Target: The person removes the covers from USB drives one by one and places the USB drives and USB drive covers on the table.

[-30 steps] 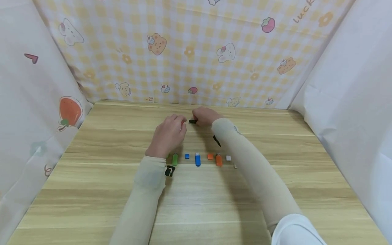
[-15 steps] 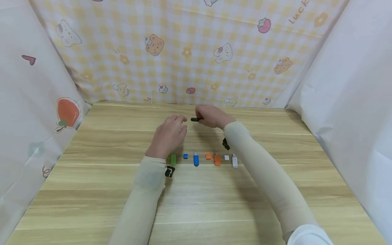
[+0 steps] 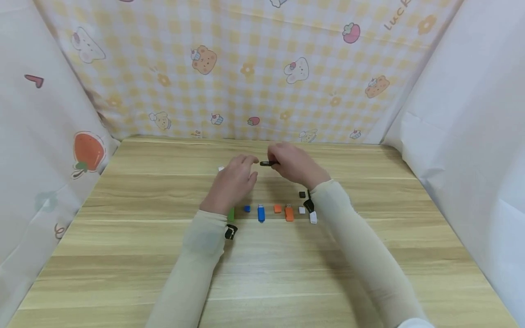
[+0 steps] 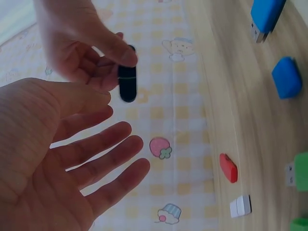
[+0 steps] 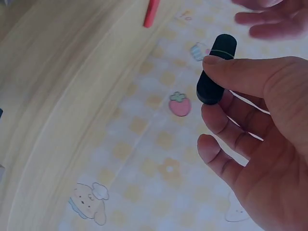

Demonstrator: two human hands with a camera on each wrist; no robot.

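Note:
My right hand (image 3: 298, 165) pinches a black USB flash drive (image 5: 219, 79) between thumb and fingers, raised above the far part of the table. A thin pale line crosses the drive, and its left end sticks out toward my left hand (image 3: 231, 184). That left hand holds nothing; in the left wrist view its fingers are extended and spread, close to the drive (image 4: 128, 86) but apart from it. Beyond the left hand, a red piece (image 4: 228, 168) and a small white piece (image 4: 240, 206) lie on the table, mostly hidden in the head view.
Nearer me runs a row: a green drive (image 3: 231, 214) partly covered by my left arm, a blue cap (image 3: 247, 208), blue drive (image 3: 261, 213), orange cap (image 3: 277, 208), orange drive (image 3: 289, 213), white cap (image 3: 301, 210) and white drive (image 3: 313, 217). A small black piece (image 3: 302, 194) lies behind.
My right hand has moved rightward with the black flash drive. My left hand has followed a little to the right. The small black piece and the white drive have come out from behind the right arm.

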